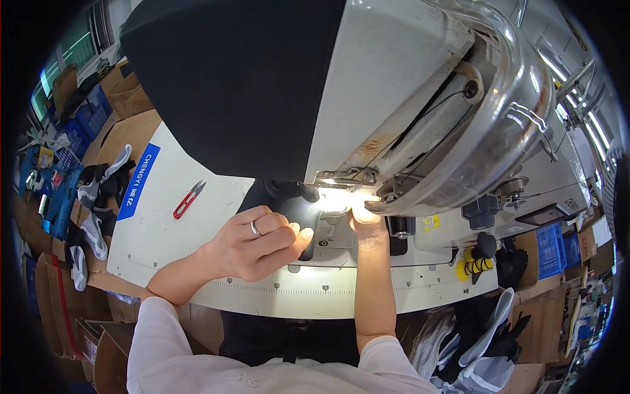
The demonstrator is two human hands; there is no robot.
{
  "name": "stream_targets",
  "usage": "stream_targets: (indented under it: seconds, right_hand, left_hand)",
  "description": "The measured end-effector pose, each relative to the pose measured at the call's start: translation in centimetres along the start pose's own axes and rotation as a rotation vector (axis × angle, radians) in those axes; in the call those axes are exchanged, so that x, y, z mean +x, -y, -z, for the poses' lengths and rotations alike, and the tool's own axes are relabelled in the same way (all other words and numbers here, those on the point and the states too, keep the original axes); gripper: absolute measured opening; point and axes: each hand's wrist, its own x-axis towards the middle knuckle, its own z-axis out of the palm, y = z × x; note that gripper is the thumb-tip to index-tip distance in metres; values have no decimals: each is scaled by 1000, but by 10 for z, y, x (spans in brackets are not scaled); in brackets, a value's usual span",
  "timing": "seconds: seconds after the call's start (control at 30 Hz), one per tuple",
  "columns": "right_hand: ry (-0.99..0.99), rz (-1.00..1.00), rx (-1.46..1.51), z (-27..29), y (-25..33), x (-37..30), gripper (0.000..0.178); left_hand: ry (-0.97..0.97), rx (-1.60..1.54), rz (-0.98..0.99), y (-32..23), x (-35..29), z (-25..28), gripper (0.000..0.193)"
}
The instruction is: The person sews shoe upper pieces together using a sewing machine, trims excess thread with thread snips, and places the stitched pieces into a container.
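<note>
The large sewing machine (394, 85) fills the upper middle, its lamp glaring on the needle area. My left hand (259, 243), with a ring on one finger, is closed in front of the machine bed, left of the needle. Whatever its curled fingers hold, if anything, is hidden. Just beyond that hand lies something dark, partly under the machine head; its kind is unclear. My right hand (367, 223) reaches up beneath the machine head, close to the needle. Glare and the machine hide its fingers. Red-handled thread snips (189, 199) rest on the white table to the left.
The white sewing table (262, 299) has a ruler scale along its front edge. Dark and white fabric pieces (95, 230) lie at the left, with more pieces (482, 341) at the lower right. A blue basket (551, 249) stands right, a cardboard box (128, 95) back left.
</note>
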Motion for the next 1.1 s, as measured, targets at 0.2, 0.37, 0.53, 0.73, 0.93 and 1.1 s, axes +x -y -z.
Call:
stream_targets:
  seconds: [0.2, 0.37, 0.53, 0.73, 0.93, 1.1]
  right_hand:
    - [-101, 2, -29, -10, 1, -5, 4]
    - [-126, -96, 67, -15, 6, -6, 4]
    - [-95, -96, 87, -11, 4, -7, 6]
    - [-64, -39, 21, -9, 4, -3, 11]
    - [28, 24, -19, -19, 3, 6, 18]
    - [47, 105, -49, -12, -3, 5, 18]
  left_hand:
    - [0, -11, 33, 2, 0, 3, 24]
    - [-19, -26, 22, 2, 0, 0, 24]
    - [-12, -12, 23, 3, 1, -1, 24]
    - [-9, -21, 23, 0, 0, 0, 23]
    - [-44, 6, 51, 9, -3, -9, 25]
    - [-68, -32, 107, 13, -6, -14, 24]
